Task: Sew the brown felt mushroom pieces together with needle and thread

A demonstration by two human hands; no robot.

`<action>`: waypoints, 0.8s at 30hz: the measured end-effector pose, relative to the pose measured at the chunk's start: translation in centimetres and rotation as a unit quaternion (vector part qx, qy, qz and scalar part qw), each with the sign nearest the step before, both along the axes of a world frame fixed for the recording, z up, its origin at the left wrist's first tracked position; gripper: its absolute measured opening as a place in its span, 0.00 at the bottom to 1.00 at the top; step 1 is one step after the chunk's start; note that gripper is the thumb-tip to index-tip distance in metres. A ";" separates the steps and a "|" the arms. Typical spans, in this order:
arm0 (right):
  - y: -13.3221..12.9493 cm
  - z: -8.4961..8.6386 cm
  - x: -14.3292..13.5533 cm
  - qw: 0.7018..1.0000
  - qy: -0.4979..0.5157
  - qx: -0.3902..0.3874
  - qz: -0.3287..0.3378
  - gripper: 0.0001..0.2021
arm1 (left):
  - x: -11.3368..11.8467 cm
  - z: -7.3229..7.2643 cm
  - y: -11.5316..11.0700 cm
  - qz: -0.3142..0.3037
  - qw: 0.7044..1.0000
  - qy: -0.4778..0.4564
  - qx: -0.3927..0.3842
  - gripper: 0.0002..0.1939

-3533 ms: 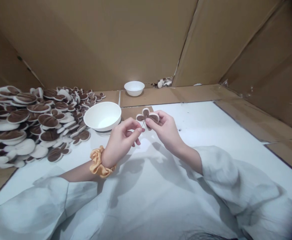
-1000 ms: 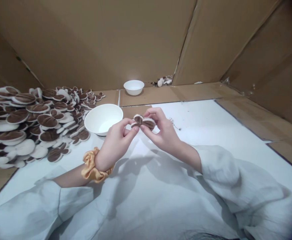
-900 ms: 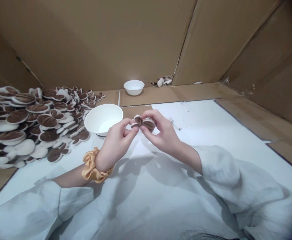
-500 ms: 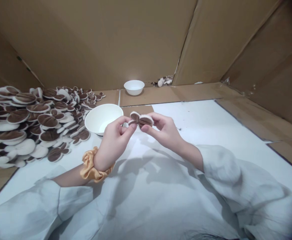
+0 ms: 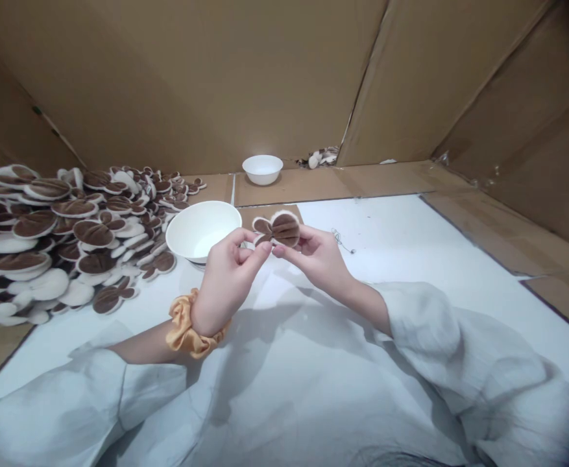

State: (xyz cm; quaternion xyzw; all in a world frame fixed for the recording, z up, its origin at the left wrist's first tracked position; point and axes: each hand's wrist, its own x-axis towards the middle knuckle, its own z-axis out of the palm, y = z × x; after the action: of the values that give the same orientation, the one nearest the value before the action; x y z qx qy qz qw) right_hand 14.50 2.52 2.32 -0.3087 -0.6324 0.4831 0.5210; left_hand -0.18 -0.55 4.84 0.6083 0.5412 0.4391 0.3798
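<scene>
Between my two hands is a small brown plush piece (image 5: 285, 228) with white fuzzy edging and rounded lobes, shaped like a bow. My left hand (image 5: 230, 266), with an orange scrunchie (image 5: 194, 327) on its wrist, pinches the piece's left side between thumb and fingers. From the other side my right hand (image 5: 320, 259) grips it, thumb at its lower middle and fingers behind it. The piece is held up above the white tabletop, its brown face toward me. Just behind my left hand stands a large white bowl (image 5: 201, 230).
A big heap of similar brown and white plush pieces (image 5: 94, 233) covers the left side. Farther back stands a smaller white bowl (image 5: 263, 170), near a few scraps (image 5: 322, 157). Thin dark thread (image 5: 343, 241) lies right of my hands. Cardboard walls (image 5: 206, 78) enclose the table.
The plush piece has been turned so its right lobe stands up and shows more of its brown face. Both hands still hold it; my left hand has shifted slightly right.
</scene>
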 end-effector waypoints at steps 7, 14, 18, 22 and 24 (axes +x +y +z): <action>-0.7 0.8 -0.4 0.998 -0.001 -0.059 -0.019 0.07 | 0.2 -0.2 0.1 0.005 1.000 -0.020 -0.012 0.09; -1.2 1.1 -0.6 0.973 0.056 -0.219 0.039 0.08 | 0.0 -0.5 0.0 0.041 0.995 0.063 0.066 0.08; -2.0 0.8 -0.9 0.946 0.070 -0.310 0.069 0.10 | -0.1 -0.7 0.2 0.063 0.975 0.168 0.132 0.06; -2.9 1.3 -1.0 0.955 -0.031 -0.293 0.043 0.12 | -0.4 -0.6 0.5 0.062 0.961 0.223 0.149 0.04; -3.0 1.7 -0.8 0.976 -0.097 -0.192 -0.025 0.10 | -0.5 -0.5 0.5 0.051 0.958 0.243 0.144 0.03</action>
State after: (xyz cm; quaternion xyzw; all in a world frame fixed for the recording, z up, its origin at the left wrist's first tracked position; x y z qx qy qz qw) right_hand 13.70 -0.46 4.06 -0.4641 -0.5677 0.5501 0.3997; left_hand -0.66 -0.03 4.31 0.7164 0.5786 0.3701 0.1225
